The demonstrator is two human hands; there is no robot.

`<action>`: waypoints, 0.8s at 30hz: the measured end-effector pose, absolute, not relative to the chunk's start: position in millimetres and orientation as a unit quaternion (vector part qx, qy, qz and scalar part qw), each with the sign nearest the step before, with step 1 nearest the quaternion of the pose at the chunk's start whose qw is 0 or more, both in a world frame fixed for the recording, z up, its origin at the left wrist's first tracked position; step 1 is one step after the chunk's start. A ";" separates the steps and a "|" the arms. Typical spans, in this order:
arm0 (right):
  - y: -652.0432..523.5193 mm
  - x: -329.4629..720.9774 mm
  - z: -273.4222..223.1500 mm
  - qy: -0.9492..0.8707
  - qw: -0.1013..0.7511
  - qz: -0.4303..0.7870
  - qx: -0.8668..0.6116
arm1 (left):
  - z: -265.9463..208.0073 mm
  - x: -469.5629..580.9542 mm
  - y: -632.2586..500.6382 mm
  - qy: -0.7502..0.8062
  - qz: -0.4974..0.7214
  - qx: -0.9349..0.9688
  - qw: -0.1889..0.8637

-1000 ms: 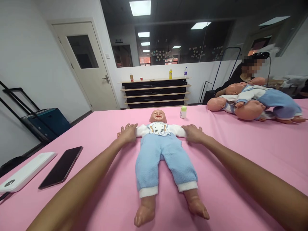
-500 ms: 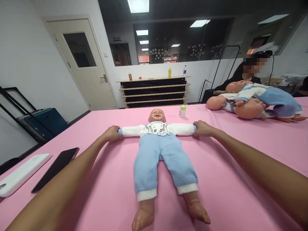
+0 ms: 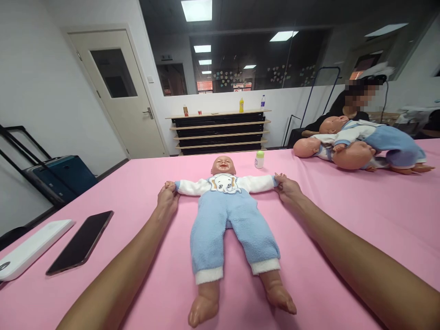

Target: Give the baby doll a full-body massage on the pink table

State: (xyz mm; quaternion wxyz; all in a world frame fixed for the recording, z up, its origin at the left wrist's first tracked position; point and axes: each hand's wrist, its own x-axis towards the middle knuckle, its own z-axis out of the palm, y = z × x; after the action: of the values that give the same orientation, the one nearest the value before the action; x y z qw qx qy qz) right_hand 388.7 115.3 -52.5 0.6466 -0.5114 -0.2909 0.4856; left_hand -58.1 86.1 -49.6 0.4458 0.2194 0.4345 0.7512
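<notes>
A baby doll [image 3: 227, 211] lies on its back on the pink-covered table [image 3: 158, 284], head away from me and arms stretched out sideways. It wears a white and light-blue fleece suit with an elephant face on the chest. My left hand [image 3: 167, 197] is closed around the doll's hand at the left of the view. On the other side, my right hand [image 3: 288, 188] grips the doll's other hand near the blue cuff. The doll's small fingers show past my grip on both sides. Its bare feet point toward me.
Left on the table lie a dark phone [image 3: 80, 243] and a white device [image 3: 34, 247]. Beyond the doll stands a small green-capped bottle [image 3: 259, 160]. More dolls [image 3: 385, 142] are piled at the right, where a person [image 3: 357, 101] sits. A shelf [image 3: 220, 121] stands behind the table.
Both hands have shifted slightly toward the doll's body and nearer me, with the wrists lower. The doll's arms angle a little more upward at the ends, and its hands now show.
</notes>
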 end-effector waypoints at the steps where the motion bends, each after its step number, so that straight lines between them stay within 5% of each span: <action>1: 116.7 379.7 -54.5 -0.290 0.661 0.475 -0.503 | -52.4 -50.7 88.3 0.429 0.757 0.218 0.441; 7: 117.9 347.0 -65.9 -0.259 0.743 0.468 -0.402 | -57.3 -25.7 92.1 0.437 0.779 0.184 0.410; 24: 95.2 314.8 -61.7 -0.213 0.691 0.611 -0.322 | -63.5 -7.0 83.6 0.417 0.773 0.163 0.449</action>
State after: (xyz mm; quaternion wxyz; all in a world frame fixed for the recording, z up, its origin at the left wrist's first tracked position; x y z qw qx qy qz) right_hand 314.8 95.2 -61.7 0.6909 -0.3220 -0.2130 0.6112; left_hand -7.0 83.6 -63.5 0.4493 0.1628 0.4169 0.7732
